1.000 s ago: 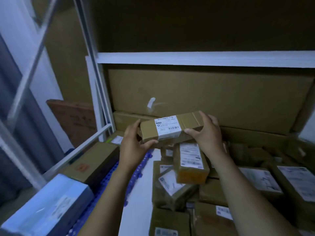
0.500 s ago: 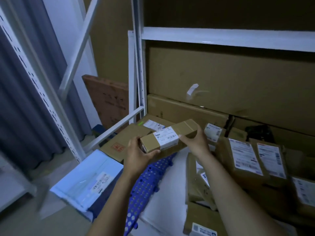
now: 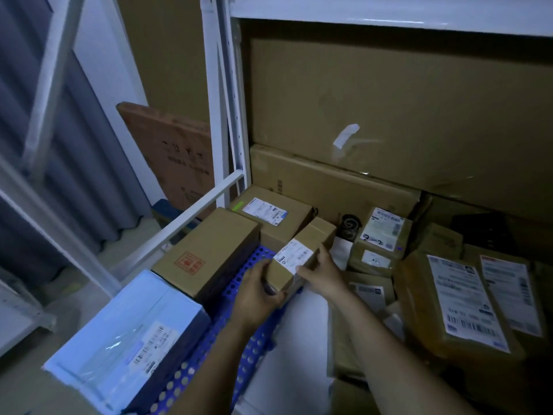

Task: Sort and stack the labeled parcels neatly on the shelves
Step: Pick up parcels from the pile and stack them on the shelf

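Possibly the box [image 3: 315,236], gripped by left hand [image 3: 257,292] and right hand [image 3: 323,272] (label up), snags the carton [image 3: 209,247], tilting.

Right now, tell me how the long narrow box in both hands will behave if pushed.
Probably stiff: the long narrow box shows straight edges under the grip of the left hand and right hand. Likely light, being small and slim. Its flat sides should slide rather than roll, though the perforated blue mat may snag it.
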